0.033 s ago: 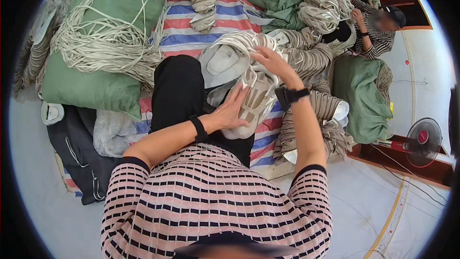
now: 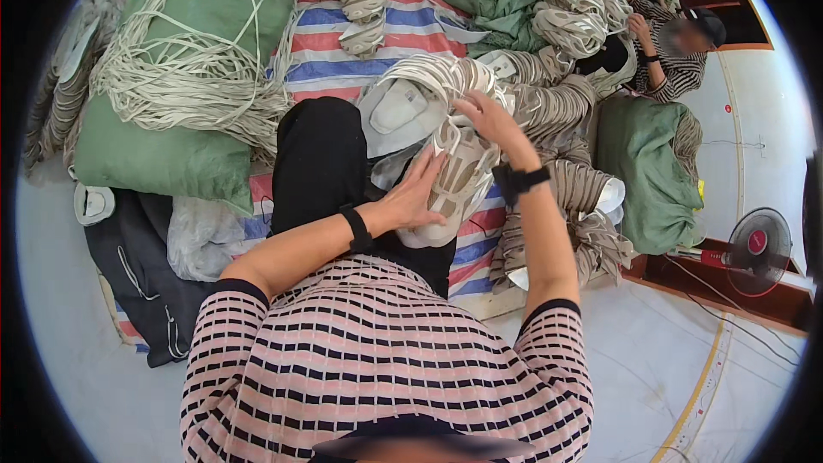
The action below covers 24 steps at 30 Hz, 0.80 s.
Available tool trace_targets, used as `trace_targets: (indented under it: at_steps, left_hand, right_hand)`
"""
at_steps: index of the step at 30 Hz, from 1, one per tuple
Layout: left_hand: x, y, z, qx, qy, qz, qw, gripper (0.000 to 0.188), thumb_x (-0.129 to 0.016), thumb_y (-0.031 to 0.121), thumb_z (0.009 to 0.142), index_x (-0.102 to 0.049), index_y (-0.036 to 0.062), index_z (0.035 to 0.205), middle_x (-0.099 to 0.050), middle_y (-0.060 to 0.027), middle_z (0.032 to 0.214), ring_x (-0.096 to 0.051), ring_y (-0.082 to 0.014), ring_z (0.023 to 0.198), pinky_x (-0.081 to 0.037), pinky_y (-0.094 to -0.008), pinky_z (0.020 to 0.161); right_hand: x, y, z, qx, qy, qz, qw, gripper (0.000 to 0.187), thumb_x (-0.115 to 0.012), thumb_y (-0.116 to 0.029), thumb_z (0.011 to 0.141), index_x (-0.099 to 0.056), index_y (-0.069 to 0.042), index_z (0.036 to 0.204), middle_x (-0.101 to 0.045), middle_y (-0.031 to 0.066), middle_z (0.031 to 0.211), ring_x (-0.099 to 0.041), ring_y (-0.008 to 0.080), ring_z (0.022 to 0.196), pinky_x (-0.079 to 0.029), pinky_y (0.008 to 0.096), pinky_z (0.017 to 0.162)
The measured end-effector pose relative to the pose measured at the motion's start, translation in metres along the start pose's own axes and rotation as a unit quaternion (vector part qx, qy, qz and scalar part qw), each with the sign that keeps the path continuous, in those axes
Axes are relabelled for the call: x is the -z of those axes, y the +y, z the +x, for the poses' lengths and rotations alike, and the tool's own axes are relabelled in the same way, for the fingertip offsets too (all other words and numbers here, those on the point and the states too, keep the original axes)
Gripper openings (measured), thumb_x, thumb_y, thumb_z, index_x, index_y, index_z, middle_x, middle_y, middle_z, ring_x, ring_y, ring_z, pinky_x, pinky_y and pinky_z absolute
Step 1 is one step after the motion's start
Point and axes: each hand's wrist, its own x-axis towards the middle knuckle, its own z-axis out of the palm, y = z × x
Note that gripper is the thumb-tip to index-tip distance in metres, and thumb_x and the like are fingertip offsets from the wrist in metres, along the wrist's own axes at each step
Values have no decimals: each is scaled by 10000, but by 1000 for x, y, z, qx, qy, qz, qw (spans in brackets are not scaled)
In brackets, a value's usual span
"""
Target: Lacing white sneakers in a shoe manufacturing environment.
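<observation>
A beige and white shoe upper (image 2: pixel 454 176) rests over my lap, its toe towards me. My left hand (image 2: pixel 415 199) grips its left side, with the thumb across the toe and the fingers along the eyelet edge. At its far end is my right hand (image 2: pixel 495 124), fingers bent and drawn together by the collar. Whatever lies between those fingertips is too small to make out. Just beyond the upper sits a nested stack of similar uppers (image 2: pixel 399 107), a pale insole-like piece facing me.
Bundled flat white laces (image 2: pixel 189 86) lie over a green sack (image 2: pixel 163 150) at left. More stacked uppers (image 2: pixel 557 107) line the right, near another green sack (image 2: pixel 634 176). A striped sheet (image 2: pixel 343 69) covers the work surface. A fan (image 2: pixel 759 249) and a seated co-worker (image 2: pixel 677 60) are at right.
My right hand has shifted slightly towards me and its fingers have drawn closer together near the upper's collar. My left hand keeps its place on the shoe upper.
</observation>
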Motion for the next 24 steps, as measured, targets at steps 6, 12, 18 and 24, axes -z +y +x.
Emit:
trace_targets:
  at_steps: [6, 12, 18, 24]
  left_hand:
    - [-7, -20, 3, 128, -55, -1, 990, 1326, -832, 477, 493, -19, -100, 1366, -94, -344, 1406, -136, -456, 1322, -203, -402, 1090]
    - [2, 2, 5, 116, -64, 26, 991, 1340, -813, 540, 485, -37, -108, 1365, -185, -333, 1392, -220, -431, 1304, -210, -403, 1087]
    - [9, 21, -22, 95, 10, -68, 993, 1066, -736, 408, 685, -92, -53, 1399, -255, -246, 1404, -274, -310, 1309, -240, -344, 1070]
    - [26, 5, -50, 312, -3, -383, 870, 513, -458, 145, 917, -252, 2, 1364, -498, -114, 1218, -534, -213, 1064, -439, -382, 894]
  right_hand:
    - [-39, 54, -43, -158, 153, 267, 938, 368, -518, -254, 880, -553, 9, 1135, -614, 60, 997, -547, 135, 876, -426, 272, 766]
    - [-61, 80, -47, -128, 181, 440, 870, 306, -497, -231, 911, -565, -21, 1122, -607, 36, 979, -551, 114, 846, -439, 258, 734]
    - [-61, 75, -56, -119, 156, 596, 779, 299, -493, -244, 922, -546, -25, 1117, -618, 60, 1010, -587, 152, 856, -480, 299, 735]
    - [-45, 80, -36, -169, 130, 564, 798, 319, -554, -259, 888, -577, 11, 1056, -609, 56, 910, -563, 156, 787, -453, 314, 690]
